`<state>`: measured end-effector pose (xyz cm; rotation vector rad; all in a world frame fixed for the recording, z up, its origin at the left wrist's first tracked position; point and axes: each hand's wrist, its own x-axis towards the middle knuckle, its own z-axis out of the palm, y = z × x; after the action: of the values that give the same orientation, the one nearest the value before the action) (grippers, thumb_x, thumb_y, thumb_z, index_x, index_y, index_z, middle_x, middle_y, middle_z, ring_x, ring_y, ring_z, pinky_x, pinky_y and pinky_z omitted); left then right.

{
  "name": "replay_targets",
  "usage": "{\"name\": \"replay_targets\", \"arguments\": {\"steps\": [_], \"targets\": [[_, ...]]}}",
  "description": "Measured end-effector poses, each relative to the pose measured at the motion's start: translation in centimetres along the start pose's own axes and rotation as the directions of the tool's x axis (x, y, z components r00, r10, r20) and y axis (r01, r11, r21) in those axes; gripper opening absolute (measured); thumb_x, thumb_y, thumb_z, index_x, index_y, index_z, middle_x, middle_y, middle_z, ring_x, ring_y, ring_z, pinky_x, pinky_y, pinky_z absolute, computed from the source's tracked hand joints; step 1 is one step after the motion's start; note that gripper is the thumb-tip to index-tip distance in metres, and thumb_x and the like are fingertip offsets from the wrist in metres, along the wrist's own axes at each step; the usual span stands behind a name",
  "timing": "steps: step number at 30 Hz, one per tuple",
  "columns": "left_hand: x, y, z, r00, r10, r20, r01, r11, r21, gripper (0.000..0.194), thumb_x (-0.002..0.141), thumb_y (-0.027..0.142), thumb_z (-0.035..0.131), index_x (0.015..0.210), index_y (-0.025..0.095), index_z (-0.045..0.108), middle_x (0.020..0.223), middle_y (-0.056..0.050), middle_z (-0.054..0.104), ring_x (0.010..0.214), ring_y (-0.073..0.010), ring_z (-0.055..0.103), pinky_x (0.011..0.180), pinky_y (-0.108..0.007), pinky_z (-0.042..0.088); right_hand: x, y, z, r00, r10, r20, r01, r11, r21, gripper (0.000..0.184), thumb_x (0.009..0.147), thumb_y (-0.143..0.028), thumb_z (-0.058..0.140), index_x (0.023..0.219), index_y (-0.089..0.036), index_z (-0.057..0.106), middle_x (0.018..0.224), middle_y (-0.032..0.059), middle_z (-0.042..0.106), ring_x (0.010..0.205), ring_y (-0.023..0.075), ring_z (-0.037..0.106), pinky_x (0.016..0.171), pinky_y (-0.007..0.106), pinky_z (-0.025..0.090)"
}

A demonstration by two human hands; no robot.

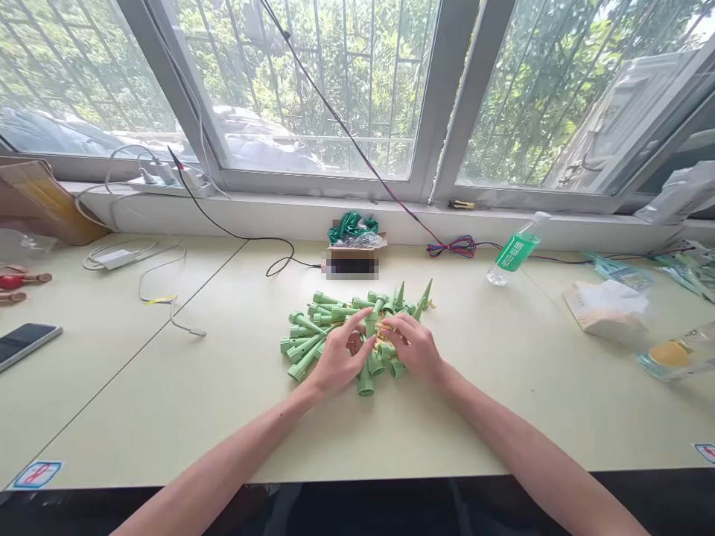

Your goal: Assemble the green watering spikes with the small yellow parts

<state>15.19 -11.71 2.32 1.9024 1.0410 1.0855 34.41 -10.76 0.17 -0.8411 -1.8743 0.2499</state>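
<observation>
A pile of green plastic watering spikes (304,346), ribbed at their caps and tapering to points, lies on the table in front of me. My left hand (342,357) is closed around one green spike (370,324), held with its wide end up, thumb and index finger on either side. Close to that spike's side, my right hand (416,346) is closed in a pinch on a small yellow part (383,326), mostly covered by the fingertips. More small yellow parts show among the spikes between my hands. The lower end of the held spike is hard to make out.
Behind the pile stands a small cardboard box (357,242) with green wrapping. A green-labelled bottle (514,249) is at the back right, near coiled red and blue wire (461,246). To the right lies a white packet (606,307); a phone (27,344) and cables (161,298) are left.
</observation>
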Motion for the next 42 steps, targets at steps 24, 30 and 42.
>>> {"name": "replay_targets", "arguments": {"steps": [24, 30, 42], "targets": [[-0.22, -0.18, 0.16, 0.991, 0.116, -0.060, -0.104, 0.980, 0.172, 0.048, 0.093, 0.032, 0.055, 0.140, 0.023, 0.050, 0.085, 0.000, 0.058, 0.053, -0.0064, 0.045, 0.056, -0.022, 0.049, -0.22, 0.29, 0.03, 0.999, 0.048, -0.007, -0.048, 0.998, -0.032, 0.014, 0.100, -0.029, 0.052, 0.093, -0.020, 0.060, 0.078, 0.0020, 0.062, 0.059, 0.0102, 0.052, 0.053, 0.023, 0.044], [-0.26, -0.23, 0.18, 0.991, 0.121, -0.059, -0.108, 0.976, 0.190, 0.048, 0.093, 0.030, 0.054, 0.141, 0.025, 0.050, 0.085, 0.000, 0.058, 0.054, -0.0067, 0.045, 0.056, -0.021, 0.048, -0.32, 0.36, 0.01, 0.996, 0.093, 0.003, -0.093, 0.995, -0.042, 0.016, 0.099, -0.032, 0.052, 0.093, -0.020, 0.061, 0.077, 0.0016, 0.062, 0.059, 0.0105, 0.053, 0.054, 0.024, 0.044], [-0.15, -0.34, 0.13, 0.990, 0.128, -0.058, -0.113, 0.971, 0.208, 0.048, 0.092, 0.029, 0.055, 0.139, 0.023, 0.051, 0.085, 0.000, 0.059, 0.052, -0.0062, 0.044, 0.056, -0.021, 0.047, -0.20, 0.14, 0.09, 0.996, 0.077, 0.032, -0.076, 0.996, -0.042, 0.017, 0.100, -0.032, 0.049, 0.093, -0.020, 0.059, 0.074, 0.0015, 0.061, 0.058, 0.0109, 0.053, 0.052, 0.024, 0.043]]}}
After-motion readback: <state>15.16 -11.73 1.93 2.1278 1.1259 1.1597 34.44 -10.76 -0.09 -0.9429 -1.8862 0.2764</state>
